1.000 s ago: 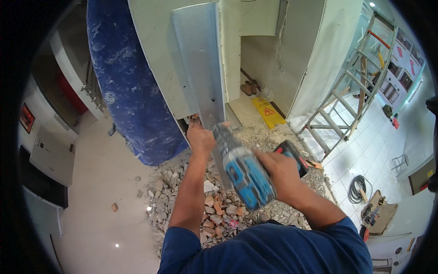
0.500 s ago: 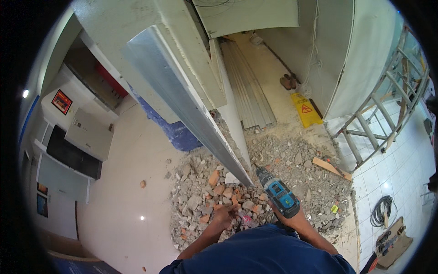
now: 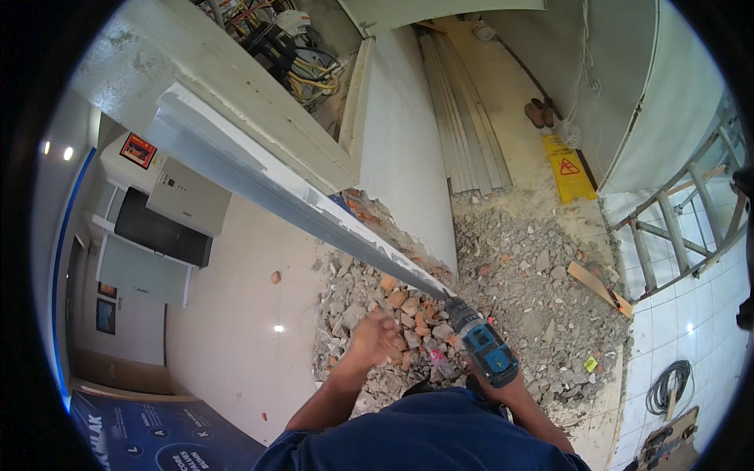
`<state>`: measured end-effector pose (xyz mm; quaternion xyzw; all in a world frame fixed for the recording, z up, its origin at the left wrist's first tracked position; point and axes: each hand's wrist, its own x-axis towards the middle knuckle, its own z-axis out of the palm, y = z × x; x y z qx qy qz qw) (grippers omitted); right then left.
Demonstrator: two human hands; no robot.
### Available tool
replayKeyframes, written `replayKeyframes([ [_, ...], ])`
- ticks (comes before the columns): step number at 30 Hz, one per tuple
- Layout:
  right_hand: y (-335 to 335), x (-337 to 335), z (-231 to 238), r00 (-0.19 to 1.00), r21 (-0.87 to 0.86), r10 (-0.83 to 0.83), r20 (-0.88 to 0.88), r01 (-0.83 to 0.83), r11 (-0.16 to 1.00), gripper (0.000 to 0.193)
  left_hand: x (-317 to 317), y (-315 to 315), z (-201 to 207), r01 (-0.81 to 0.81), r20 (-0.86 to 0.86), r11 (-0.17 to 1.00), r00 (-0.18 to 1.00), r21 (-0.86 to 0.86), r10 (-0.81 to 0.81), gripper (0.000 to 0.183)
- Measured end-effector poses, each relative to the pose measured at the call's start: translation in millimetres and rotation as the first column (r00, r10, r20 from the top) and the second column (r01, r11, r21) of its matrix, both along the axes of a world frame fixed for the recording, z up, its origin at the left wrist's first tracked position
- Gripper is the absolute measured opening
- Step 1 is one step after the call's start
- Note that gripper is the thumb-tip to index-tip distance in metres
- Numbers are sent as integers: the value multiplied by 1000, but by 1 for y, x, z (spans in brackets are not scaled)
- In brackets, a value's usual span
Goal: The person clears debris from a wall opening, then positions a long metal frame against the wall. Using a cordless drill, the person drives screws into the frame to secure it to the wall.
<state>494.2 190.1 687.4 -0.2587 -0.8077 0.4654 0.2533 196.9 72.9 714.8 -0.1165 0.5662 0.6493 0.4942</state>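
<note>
My right hand (image 3: 503, 385) is closed round the grip of a blue and black cordless drill (image 3: 484, 345). The drill's nose points away from me and meets the near end of a long grey metal profile (image 3: 314, 228), or appears to; the exact contact is too small to make out. That profile slants up to the far left along a pale wall end, with a white strip on its edge. My left hand (image 3: 375, 337) hovers over broken brick and concrete rubble (image 3: 416, 314), left of the drill. Motion blurs its fingers, and no object shows in it.
An open cavity with tangled wires (image 3: 306, 67) lies beyond the profile. Long metal strips (image 3: 467, 125) and a yellow floor sign (image 3: 569, 169) lie farther off. At right are a metal ladder (image 3: 675, 216), a wooden piece (image 3: 599, 289) and a coiled cable (image 3: 669, 388).
My view has tilted and shifted, bringing the wires into sight. My left hand has lifted away from my body. The drill's nose has come to the profile's near end.
</note>
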Motion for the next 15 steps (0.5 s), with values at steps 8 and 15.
replayKeyframes([
  [8, 36, 22, -49, 930, -212, -301, 210, 344, 915, 27, -75, 59, 182, -133, -933, 963, -309, 236, 186, 34],
  [15, 88, -2, -62, 946, -337, -256, 199, 311, 889, 28, -80, 147, 231, -240, -555, 786, -818, 569, 152, 38],
])
